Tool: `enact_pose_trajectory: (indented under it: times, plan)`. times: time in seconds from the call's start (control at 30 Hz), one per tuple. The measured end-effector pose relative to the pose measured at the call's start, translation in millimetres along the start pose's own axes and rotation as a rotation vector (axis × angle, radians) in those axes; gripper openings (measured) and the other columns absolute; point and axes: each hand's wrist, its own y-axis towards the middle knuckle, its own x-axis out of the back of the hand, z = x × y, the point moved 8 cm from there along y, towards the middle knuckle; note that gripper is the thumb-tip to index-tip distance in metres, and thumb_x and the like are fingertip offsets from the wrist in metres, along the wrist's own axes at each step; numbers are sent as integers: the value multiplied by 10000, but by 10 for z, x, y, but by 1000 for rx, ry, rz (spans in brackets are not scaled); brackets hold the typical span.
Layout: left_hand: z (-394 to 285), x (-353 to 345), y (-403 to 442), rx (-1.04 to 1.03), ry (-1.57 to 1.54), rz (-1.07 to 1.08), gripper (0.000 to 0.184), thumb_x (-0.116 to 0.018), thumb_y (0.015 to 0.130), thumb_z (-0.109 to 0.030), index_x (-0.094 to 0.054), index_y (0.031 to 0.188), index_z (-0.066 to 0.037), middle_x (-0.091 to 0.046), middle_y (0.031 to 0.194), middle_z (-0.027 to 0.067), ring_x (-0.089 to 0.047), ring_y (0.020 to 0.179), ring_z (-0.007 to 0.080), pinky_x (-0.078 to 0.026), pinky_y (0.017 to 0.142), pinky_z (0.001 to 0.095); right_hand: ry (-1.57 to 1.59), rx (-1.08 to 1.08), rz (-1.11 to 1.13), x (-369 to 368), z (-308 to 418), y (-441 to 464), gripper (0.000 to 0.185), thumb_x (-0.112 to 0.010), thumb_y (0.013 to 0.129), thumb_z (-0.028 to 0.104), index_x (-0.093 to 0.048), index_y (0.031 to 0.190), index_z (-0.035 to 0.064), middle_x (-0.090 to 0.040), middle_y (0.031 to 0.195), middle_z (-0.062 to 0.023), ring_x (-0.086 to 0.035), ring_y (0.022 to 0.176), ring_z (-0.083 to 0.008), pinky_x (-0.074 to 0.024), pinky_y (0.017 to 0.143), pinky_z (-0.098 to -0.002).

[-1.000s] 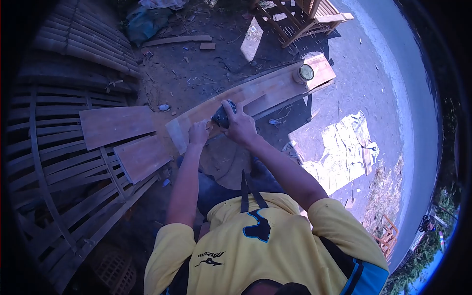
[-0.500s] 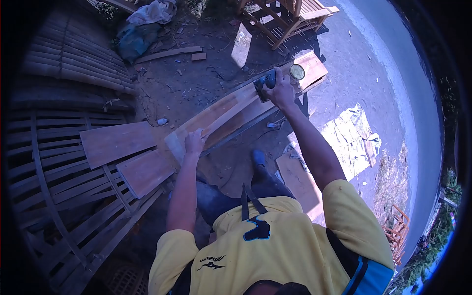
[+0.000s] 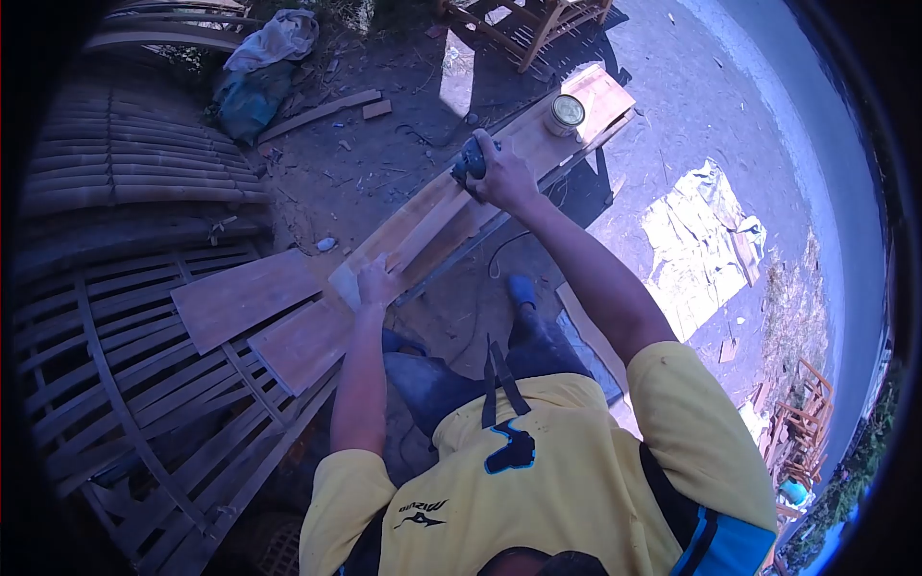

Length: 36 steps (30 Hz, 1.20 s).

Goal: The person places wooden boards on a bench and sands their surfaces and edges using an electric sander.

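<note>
My right hand [image 3: 507,179] is closed around a dark power sander [image 3: 469,169]. The sander rests on a long, narrow wooden board [image 3: 430,228], roughly midway along it. At the near left end of that board, my left hand [image 3: 377,281] grips its edge with the fingers wrapped over it. Beneath the board lies a wider wooden plank bench [image 3: 389,233], slanting from lower left to upper right. A round lidded can [image 3: 566,115] stands on the bench beyond my right hand.
Two flat wooden panels [image 3: 245,296] lie on a slatted bamboo platform [image 3: 125,384] at left. A wooden chair frame [image 3: 528,29] stands at the top. A pale sheet [image 3: 706,245] is spread on the ground at right, near the road. A cord [image 3: 497,254] trails below the bench.
My right hand has slid the sander along the board toward my left hand, away from the can. My left hand keeps its grip. The whole view has shifted slightly.
</note>
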Motion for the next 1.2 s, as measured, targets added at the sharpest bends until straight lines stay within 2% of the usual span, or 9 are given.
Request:
enact_pose_trajectory:
  times: [0.1,0.2,0.43,0.53,0.6,0.67,0.93,1.1,1.2]
  plan:
    - [-6,13,13,6,-5,23,422,-766,944,-376,-741,1287,-131,-773,1024,238,-747,992,428,-596,899,514,-54,-146,-116,341,-430,378,840,-804,856,434,-404,1555,197,-589,1230,-269,-738,966,-462,-620,836,-547]
    - [17,-39,43,-14,-31,32,424,-770,941,-374,-738,1286,-130,-771,1033,244,-745,992,433,-595,902,513,-53,-139,-130,283,-317,377,846,-814,857,423,-402,1555,183,-600,1187,-263,-736,972,-464,-620,838,-546]
    - [32,-1,65,-9,-45,38,420,-782,928,-380,-741,1254,-119,-775,1040,233,-748,991,421,-598,879,514,52,229,177,-706,1092,-633,918,-831,811,205,-349,1591,178,-523,1332,-314,-752,912,-444,-635,798,-511]
    - [11,-32,85,-52,-3,46,435,-787,924,-390,-740,1254,-111,-774,1019,235,-750,975,419,-598,868,517,74,351,239,-880,1261,-789,932,-820,787,163,-351,1592,189,-510,1362,-326,-758,873,-431,-640,787,-499]
    - [27,-25,75,-56,18,9,425,-790,924,-382,-741,1245,-107,-771,1002,242,-751,963,419,-596,861,522,66,325,245,-752,1120,-687,913,-824,808,197,-355,1591,188,-526,1336,-306,-753,906,-440,-637,807,-507]
    - [44,-20,79,-42,5,9,422,-792,922,-371,-741,1244,-104,-772,1000,240,-751,960,419,-596,856,523,69,219,81,-485,773,-400,906,-871,788,273,-397,1556,195,-555,1296,-266,-747,947,-453,-634,785,-520]
    - [-39,99,-62,-19,-88,24,405,-800,914,-294,-740,1248,-72,-772,1071,242,-752,1017,397,-597,891,481,-85,-73,-105,315,-478,503,869,-816,838,420,-416,1574,188,-614,1223,-277,-738,984,-473,-619,839,-553]
    - [368,-173,-429,139,-816,-143,417,-814,946,-296,-748,1286,-65,-785,1153,197,-751,1108,362,-583,960,436,-67,32,-112,56,-84,210,873,-821,828,418,-421,1563,172,-613,1165,-266,-730,932,-502,-612,812,-585]
    - [561,-515,-321,187,-660,-156,446,-806,964,-318,-735,1319,-57,-776,1199,196,-745,1127,365,-585,963,435,-47,84,-20,-224,370,-121,851,-825,837,383,-435,1563,171,-605,1153,-255,-722,900,-504,-609,795,-586]
